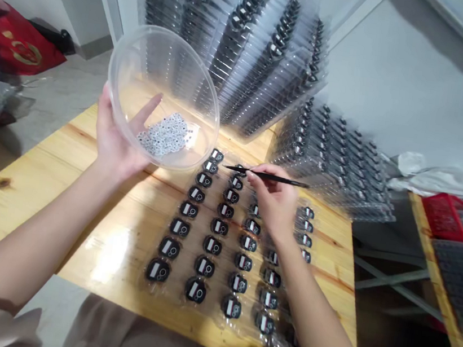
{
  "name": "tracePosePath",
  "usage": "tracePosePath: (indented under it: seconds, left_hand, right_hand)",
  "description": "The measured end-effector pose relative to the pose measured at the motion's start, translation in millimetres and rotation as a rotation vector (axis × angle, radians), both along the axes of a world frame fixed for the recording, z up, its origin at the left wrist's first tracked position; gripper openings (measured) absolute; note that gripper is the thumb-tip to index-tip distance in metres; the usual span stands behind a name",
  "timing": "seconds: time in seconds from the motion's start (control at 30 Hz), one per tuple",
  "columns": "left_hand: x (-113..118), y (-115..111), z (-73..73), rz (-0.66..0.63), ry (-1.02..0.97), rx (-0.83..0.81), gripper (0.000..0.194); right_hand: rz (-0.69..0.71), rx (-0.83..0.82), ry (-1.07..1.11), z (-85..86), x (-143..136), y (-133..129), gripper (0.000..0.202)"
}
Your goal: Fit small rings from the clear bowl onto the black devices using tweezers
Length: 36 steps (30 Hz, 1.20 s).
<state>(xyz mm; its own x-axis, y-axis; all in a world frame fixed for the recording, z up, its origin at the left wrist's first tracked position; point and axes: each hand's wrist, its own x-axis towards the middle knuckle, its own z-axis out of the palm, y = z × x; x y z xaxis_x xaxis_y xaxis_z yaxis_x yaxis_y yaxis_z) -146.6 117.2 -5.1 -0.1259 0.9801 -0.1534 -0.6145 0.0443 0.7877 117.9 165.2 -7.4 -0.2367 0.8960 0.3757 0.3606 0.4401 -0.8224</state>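
My left hand [116,141] holds a clear round plastic tub [210,119] tilted above the left part of the table. Inside the tub lies a heap of small whitish pieces [166,135]. Between the fingers and thumb of my right hand [275,199] are thin black tweezers [276,177], their tips pointing left over the far end of a clear tray [189,265]. Rows of small black parts [197,290] with white rectangles and rings sit in the tray. My right hand and forearm hide some of them. Whether the tips hold a piece is too small to tell.
Tall stacks of filled clear trays [247,56] stand at the wooden table's [92,257] back edge, with a lower stack [336,153] to the right. A red bag [22,43] lies on the floor at left; a red basket [445,216] is at right.
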Motion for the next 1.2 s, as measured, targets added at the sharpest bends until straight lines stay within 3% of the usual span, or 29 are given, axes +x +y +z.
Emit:
tracePosePath:
  seconds: [0.17, 0.43, 0.8, 1.2]
  left_hand:
    - [2, 2, -3.1, -0.018, 0.009, -0.013, 0.09]
    - [4, -2, 1.6, -0.049, 0.01, -0.02, 0.086]
    - [4, -2, -0.7, -0.055, 0.054, -0.009, 0.1]
    - [4, -2, -1.7, -0.071, -0.081, 0.002, 0.094]
  right_hand:
    - [0.095, 0.056, -0.17, -13.7, -7, 6, 0.007]
    - [0.114, 0.092, -0.224, -13.2, -10, 8, 0.006]
    - [0.121, 0.133, -0.251, -15.3, -10, 9, 0.006]
    - [0.112, 0.133, -0.218, -7.5, -8, 7, 0.005]
